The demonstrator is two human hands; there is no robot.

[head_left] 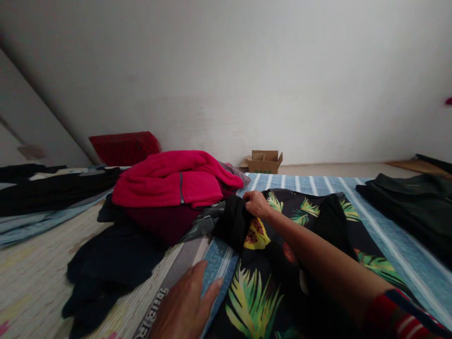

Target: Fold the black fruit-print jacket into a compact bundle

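— Two hands were on the leaf-print shirt (268, 282): the right hand (257, 204) pinched its far sleeve (233, 221), folded over near the pink fleece pile (176, 181).

— And the left hand (187, 306)?

— Flat and open, fingers spread at the shirt's near edge on the striped blue cloth (388, 240). The fold looked half done; the next move would need the sleeve laid straight and smoothed.

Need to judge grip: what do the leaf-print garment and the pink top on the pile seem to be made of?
Leaf-print garment: looks like thin, smooth woven cloth, lying flat with a printed pattern; the right hand pinches its black edge. Pink top: probably fleece, thick, matte and fuzzy, with soft rounded folds and a zip.
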